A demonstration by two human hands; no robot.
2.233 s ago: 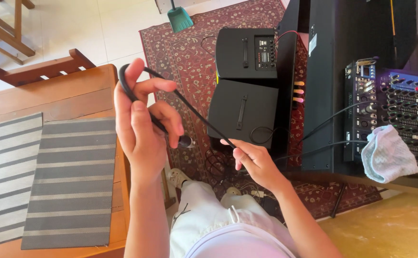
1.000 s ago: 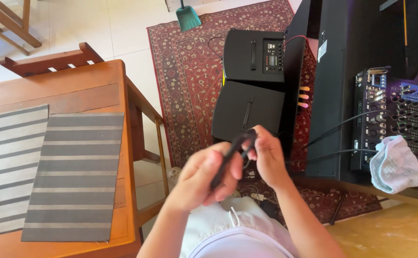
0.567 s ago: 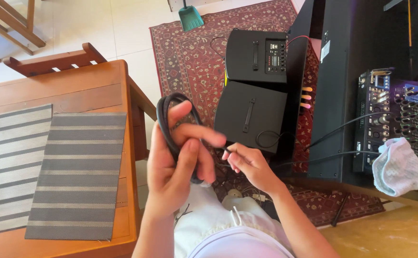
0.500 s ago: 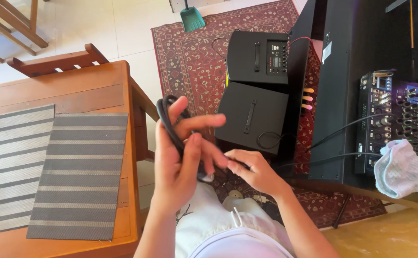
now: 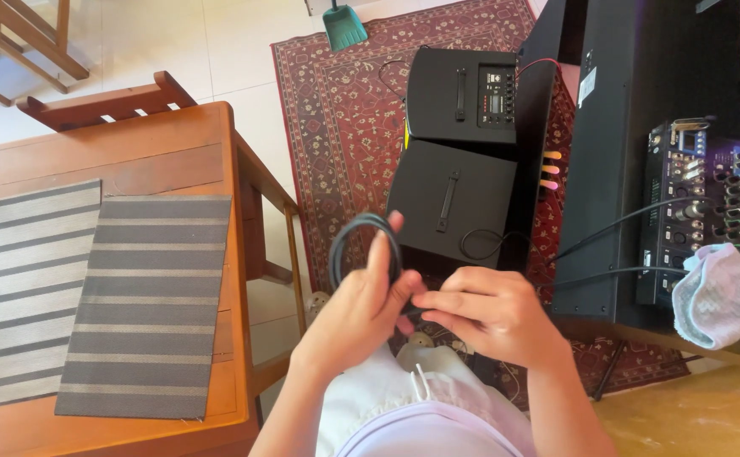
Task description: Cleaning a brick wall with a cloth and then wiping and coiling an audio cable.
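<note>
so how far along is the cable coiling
Mostly done, it seems. Done: several loops of black cable sit gathered in the left hand. In hand: the right hand meets the left at the bottom of the coil, working the end of the cable, which the fingers hide. Left: securing that end; I cannot tell how much loose cable remains. Other black cables run to the mixer.
</note>
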